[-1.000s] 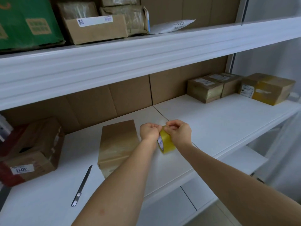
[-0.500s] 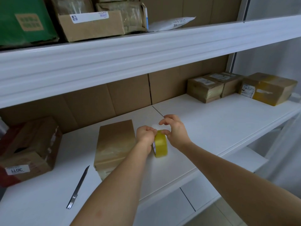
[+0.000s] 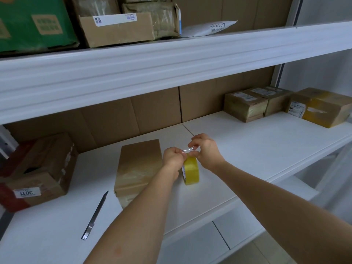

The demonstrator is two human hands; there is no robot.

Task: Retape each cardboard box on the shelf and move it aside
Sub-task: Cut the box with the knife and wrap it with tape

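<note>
From the head camera, two bare arms reach out over a white shelf point(image 3: 247, 149). The left hand point(image 3: 172, 159) is curled up tight, and its fingers pinch the loose end of the tape up at the top of the yellow tape roll point(image 3: 191, 171). The right hand point(image 3: 206, 150) has bent fingers too. It pinches the thin clear strip of tape point(image 3: 188, 149) that runs between the two hands. The roll stands on its edge, in the middle of the shelf, just under both hands.

Just left of the roll lies a plain brown cardboard box point(image 3: 138, 170). It lies flat, with shiny tape on its near end. The left arm crosses over its near right corner.

Near the front of the shelf, on the left, lies a thin metal knife point(image 3: 95, 216). It is apart from the box.

Far left sits an open, worn box point(image 3: 38, 172) with a white label. Far right, three more taped boxes point(image 3: 245, 105) sit close together by the back wall.

On the shelf above there are a green box point(image 3: 34, 23), more brown boxes and a white mail bag point(image 3: 209, 28).
</note>
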